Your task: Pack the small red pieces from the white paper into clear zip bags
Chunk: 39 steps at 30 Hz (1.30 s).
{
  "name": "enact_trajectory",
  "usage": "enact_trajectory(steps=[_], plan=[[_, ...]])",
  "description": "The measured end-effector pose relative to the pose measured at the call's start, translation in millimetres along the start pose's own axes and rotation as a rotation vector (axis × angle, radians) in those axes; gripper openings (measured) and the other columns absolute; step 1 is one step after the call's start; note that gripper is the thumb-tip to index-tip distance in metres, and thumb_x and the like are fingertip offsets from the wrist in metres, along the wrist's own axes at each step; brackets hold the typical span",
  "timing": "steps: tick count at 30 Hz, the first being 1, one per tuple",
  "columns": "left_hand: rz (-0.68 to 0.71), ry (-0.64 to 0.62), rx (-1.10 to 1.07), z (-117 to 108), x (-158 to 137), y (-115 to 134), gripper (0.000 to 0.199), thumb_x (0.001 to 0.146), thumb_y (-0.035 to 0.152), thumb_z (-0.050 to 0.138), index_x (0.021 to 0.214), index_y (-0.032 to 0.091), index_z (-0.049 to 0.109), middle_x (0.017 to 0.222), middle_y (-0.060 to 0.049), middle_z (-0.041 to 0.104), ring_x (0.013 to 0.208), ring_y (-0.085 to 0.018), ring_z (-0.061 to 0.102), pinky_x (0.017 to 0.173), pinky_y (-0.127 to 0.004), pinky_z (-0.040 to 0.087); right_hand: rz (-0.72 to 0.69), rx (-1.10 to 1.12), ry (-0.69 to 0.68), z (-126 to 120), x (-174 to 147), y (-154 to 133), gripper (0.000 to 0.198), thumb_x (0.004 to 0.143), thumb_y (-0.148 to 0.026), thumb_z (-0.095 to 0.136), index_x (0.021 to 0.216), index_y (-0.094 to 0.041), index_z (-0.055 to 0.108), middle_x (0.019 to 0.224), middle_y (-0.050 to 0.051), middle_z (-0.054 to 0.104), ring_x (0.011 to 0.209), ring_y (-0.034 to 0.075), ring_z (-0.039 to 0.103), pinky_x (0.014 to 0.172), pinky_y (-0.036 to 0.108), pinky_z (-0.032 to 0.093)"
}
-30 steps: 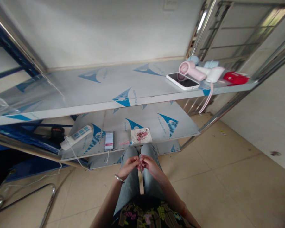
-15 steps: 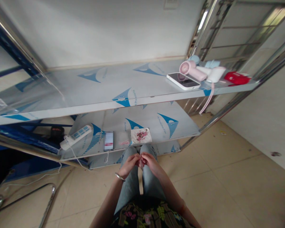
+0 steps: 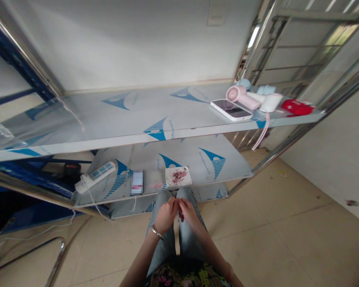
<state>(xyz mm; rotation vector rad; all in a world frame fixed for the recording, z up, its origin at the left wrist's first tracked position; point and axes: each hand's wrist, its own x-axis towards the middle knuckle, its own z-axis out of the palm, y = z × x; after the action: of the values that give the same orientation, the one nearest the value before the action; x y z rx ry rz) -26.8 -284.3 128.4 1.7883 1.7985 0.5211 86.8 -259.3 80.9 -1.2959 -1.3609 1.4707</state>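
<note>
Over my knees, my left hand (image 3: 166,214) and my right hand (image 3: 188,212) meet, fingertips pinched together. The left hand's fingers curl under with its back turned up, so its grip is hidden. Something small and dark red (image 3: 181,216) shows beneath the right hand's fingers, too small to name. Just beyond the hands, a white tray (image 3: 186,181) on the middle shelf holds a heap of small red and pink pieces (image 3: 178,175). Thin pink strips (image 3: 157,185) lie left of the tray.
A phone (image 3: 137,182) with a cable and a white power strip (image 3: 96,177) lie on the middle shelf (image 3: 194,153). The upper shelf (image 3: 131,115) bears a white-cased phone (image 3: 231,110), a pink handheld fan (image 3: 242,97) and a red item (image 3: 297,107). A metal post (image 3: 257,165) stands right.
My left hand has rolled over so that its back faces up more. The dark red bit now shows under the right fingers. The view has tilted slightly up.
</note>
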Motion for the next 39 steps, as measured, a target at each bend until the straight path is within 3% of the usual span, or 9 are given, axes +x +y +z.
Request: enact_trajectory(steps=[6, 10, 15, 19, 22, 26, 29, 35, 39], plan=[[-0.048, -0.033, 0.338, -11.2, 3.2, 12.1, 0.026, 0.099, 0.026, 0.033, 0.097, 0.017, 0.057, 0.083, -0.01, 0.07, 0.082, -0.022, 0.069, 0.065, -0.027, 0.042, -0.128, -0.413, 0.098, -4.5, 2.4, -8.5, 0.026, 0.086, -0.027, 0.041, 0.061, -0.022, 0.046, 0.058, 0.001, 0.054, 0.058, 0.014, 0.052, 0.058, 0.025, 0.036], [-0.124, -0.017, 0.384, -16.0, 8.1, 5.9, 0.025, 0.098, 0.024, 0.034, 0.101, 0.016, 0.058, 0.086, -0.011, 0.071, 0.083, -0.023, 0.069, 0.067, -0.028, 0.044, -0.103, -0.676, 0.136, -0.4, -4.7, -8.3, 0.023, 0.087, -0.026, 0.045, 0.069, -0.019, 0.057, 0.069, 0.005, 0.065, 0.066, 0.016, 0.059, 0.059, 0.025, 0.032], [-0.065, 0.036, 0.223, -14.6, 9.1, -8.9, 0.017, 0.095, 0.027, 0.045, 0.098, 0.018, 0.06, 0.086, -0.006, 0.072, 0.083, -0.02, 0.069, 0.074, -0.027, 0.045, -0.092, -0.692, 0.186, 3.8, -10.0, -1.6, 0.031, 0.092, -0.032, 0.038, 0.08, -0.019, 0.064, 0.075, 0.007, 0.07, 0.069, 0.018, 0.064, 0.059, 0.025, 0.033], [0.084, 0.158, 0.136, -9.8, 5.7, -8.4, 0.019, 0.091, 0.018, 0.049, 0.098, 0.023, 0.066, 0.113, -0.005, 0.07, 0.106, -0.02, 0.064, 0.091, -0.033, 0.044, -0.11, -0.667, 0.23, 1.2, -6.9, -1.4, 0.037, 0.093, -0.037, 0.033, 0.078, -0.019, 0.062, 0.073, 0.008, 0.068, 0.069, 0.02, 0.064, 0.059, 0.026, 0.034], [0.083, 0.146, 0.12, -8.3, 5.5, -3.2, 0.027, 0.09, 0.015, 0.049, 0.1, 0.027, 0.071, 0.123, -0.003, 0.067, 0.114, -0.021, 0.061, 0.094, -0.035, 0.043, -0.145, -0.618, 0.236, -1.0, -5.9, -4.4, 0.037, 0.091, -0.04, 0.034, 0.077, -0.02, 0.061, 0.072, 0.008, 0.067, 0.068, 0.02, 0.063, 0.06, 0.026, 0.036], [0.037, 0.071, 0.14, -10.8, 9.1, 2.3, 0.031, 0.091, 0.02, 0.05, 0.114, 0.028, 0.068, 0.125, -0.004, 0.066, 0.114, -0.023, 0.062, 0.093, -0.037, 0.045, -0.188, -0.473, 0.243, -0.1, -7.9, -8.1, 0.033, 0.087, -0.042, 0.038, 0.074, -0.02, 0.059, 0.07, 0.007, 0.065, 0.066, 0.02, 0.061, 0.064, 0.028, 0.04], [0.033, 0.049, 0.176, -13.3, 12.3, 3.1, 0.033, 0.089, 0.018, 0.052, 0.118, 0.026, 0.066, 0.13, -0.006, 0.063, 0.119, -0.023, 0.059, 0.095, -0.038, 0.044, -0.158, -0.191, 0.227, 4.2, -9.4, -12.3, 0.028, 0.081, -0.046, 0.049, 0.073, -0.021, 0.056, 0.07, 0.004, 0.063, 0.067, 0.019, 0.06, 0.065, 0.03, 0.045], [0.036, 0.028, 0.207, -11.5, 14.9, 0.0, 0.041, 0.084, 0.012, 0.054, 0.122, 0.026, 0.063, 0.137, -0.006, 0.057, 0.125, -0.023, 0.053, 0.101, -0.04, 0.041, 0.41, 0.665, 0.108, 4.9, -6.1, -25.1, 0.041, 0.072, -0.054, 0.068, 0.094, -0.021, 0.056, 0.073, 0.003, 0.064, 0.059, 0.018, 0.061, 0.052, 0.03, 0.048], [0.084, 0.035, 0.162, -8.6, 13.4, -1.3, 0.044, 0.081, 0.005, 0.051, 0.115, 0.027, 0.067, 0.137, -0.004, 0.057, 0.125, -0.021, 0.053, 0.102, -0.039, 0.04, 0.464, 0.843, -0.125, -1.3, -0.6, -25.6, 0.031, 0.07, -0.045, 0.073, 0.078, -0.019, 0.057, 0.068, 0.003, 0.064, 0.061, 0.016, 0.062, 0.059, 0.029, 0.051]])
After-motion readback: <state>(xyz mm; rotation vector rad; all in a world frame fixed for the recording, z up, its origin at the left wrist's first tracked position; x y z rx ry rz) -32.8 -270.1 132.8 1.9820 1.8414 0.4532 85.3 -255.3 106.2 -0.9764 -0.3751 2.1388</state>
